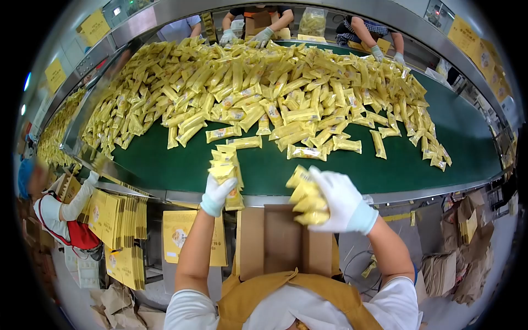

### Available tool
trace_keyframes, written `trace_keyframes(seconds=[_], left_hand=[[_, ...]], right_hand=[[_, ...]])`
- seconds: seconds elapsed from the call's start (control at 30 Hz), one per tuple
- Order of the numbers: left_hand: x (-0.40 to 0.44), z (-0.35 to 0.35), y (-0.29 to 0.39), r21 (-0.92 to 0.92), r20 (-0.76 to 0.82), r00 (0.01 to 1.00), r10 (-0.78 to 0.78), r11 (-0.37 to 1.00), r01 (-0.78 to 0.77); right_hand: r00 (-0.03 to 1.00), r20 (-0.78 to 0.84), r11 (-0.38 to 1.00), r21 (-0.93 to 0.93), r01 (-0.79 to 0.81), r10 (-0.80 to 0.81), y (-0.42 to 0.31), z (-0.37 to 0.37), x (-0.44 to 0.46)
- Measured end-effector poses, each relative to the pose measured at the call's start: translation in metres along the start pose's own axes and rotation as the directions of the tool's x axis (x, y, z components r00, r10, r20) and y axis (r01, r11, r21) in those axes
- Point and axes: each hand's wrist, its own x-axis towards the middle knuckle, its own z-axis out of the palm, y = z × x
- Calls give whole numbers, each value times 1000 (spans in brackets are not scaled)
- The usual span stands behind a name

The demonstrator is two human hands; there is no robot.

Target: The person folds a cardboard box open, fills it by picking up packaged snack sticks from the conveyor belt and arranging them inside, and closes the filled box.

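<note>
In a white glove, my left hand (218, 193) is closed on a stack of yellow snack packets (223, 165) at the near edge of the belt. My right hand (342, 201), gloved too, grips another bunch of yellow snack packets (306, 196) to the right, above the belt's metal rim. Below and between both hands, an open cardboard box (283, 236) stands against my body, its inside brown and bare. Beyond my hands, a large heap of the same packets (258, 82) covers much of the green conveyor belt (264, 165).
Co-workers' gloved hands (261, 37) reach into the heap's far side, and another pair (379, 53) at far right. Flat yellow cartons (113, 217) stand stacked at left, near a person with a red apron (82, 234). Brown paper sacks (440, 272) lie at right.
</note>
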Motion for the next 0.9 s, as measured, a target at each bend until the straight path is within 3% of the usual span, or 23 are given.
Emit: trace_keyframes(seconds=[0.07,0.1,0.17,0.23,0.27,0.3,0.33,0.37,0.47,0.6,0.7,0.73,0.83,0.9], left_hand=[[-33,30,38,-150,58,989,133,981,-123],[-36,51,50,-339,126,968,216,926,-163],[-45,67,62,-176,325,922,211,971,-160],[-55,80,69,-9,512,843,166,982,-188],[-58,87,72,72,597,792,129,974,-213],[-60,98,74,178,596,792,134,939,-293],[-61,105,73,310,594,782,189,843,-439],[-62,111,72,431,600,763,241,707,-561],[-60,116,41,585,624,706,334,400,-706],[-68,124,11,702,621,720,311,189,-687],[-81,133,-16,730,653,677,339,-47,-681],[-85,138,-23,755,617,689,380,-39,-654],[-86,142,-34,833,549,782,296,-118,-540],[-85,143,-41,851,524,839,146,-113,-513]], right_hand=[[941,336,996,-93,-1,32,-26,5,-1],[872,487,984,-169,54,36,-39,12,-2],[674,735,978,-184,100,69,-60,45,7],[548,831,979,-177,105,91,-75,75,19],[594,802,995,-91,29,57,-66,113,8],[686,726,997,-9,81,-49,-57,144,-7],[690,720,997,31,76,-75,-56,161,-14],[655,753,998,36,53,-62,-56,178,-21],[555,831,999,30,32,-43,-66,208,-38],[478,878,999,22,42,-39,-77,223,-50],[455,890,999,19,42,-36,-75,221,-51],[450,892,999,17,40,-33,-75,221,-52],[429,903,999,5,44,-24,-72,225,-54],[425,905,999,-3,50,-18,-69,240,-59]])
